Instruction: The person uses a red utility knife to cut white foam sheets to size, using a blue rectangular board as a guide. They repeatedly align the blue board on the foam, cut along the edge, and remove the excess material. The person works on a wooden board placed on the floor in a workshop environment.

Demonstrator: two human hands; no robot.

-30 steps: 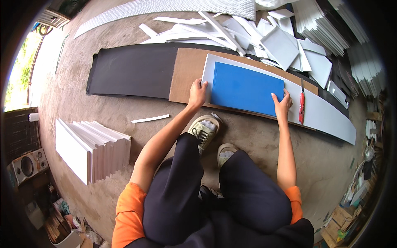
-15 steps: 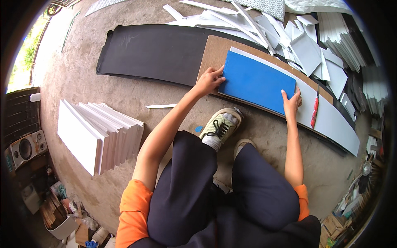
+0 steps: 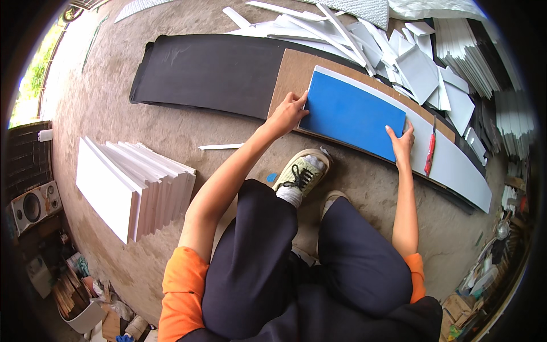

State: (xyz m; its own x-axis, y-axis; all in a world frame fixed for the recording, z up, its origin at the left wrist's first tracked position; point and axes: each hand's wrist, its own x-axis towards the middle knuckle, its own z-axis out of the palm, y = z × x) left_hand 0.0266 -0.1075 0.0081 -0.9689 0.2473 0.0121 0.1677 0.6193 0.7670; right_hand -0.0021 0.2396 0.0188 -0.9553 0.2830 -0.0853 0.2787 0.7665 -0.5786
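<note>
A flat blue rectangular board [image 3: 354,114] lies on a white sheet [image 3: 456,171], with a strip of white showing along its far edge. My left hand [image 3: 288,115] grips the blue board's left end, fingers closed at the edge. At the opposite end my right hand [image 3: 402,142] holds it, thumb on the top face and fingers bent round the right edge. A red utility knife [image 3: 430,153] rests on the white sheet to the right of my right hand. Beneath the sheet is a brown board [image 3: 292,71], on top of a long black mat [image 3: 211,68].
Upright white panels [image 3: 111,188] stand in a stack at the left. White offcuts [image 3: 421,71] are heaped beyond the mat, beside more stacked white sheets [image 3: 470,62]. A thin white strip [image 3: 221,146] lies on the concrete floor near my shoe [image 3: 301,175].
The blue board's near right corner has come slightly toward me with my right hand. Both hands keep their hold at its two ends. The whole view has shifted a little.
</note>
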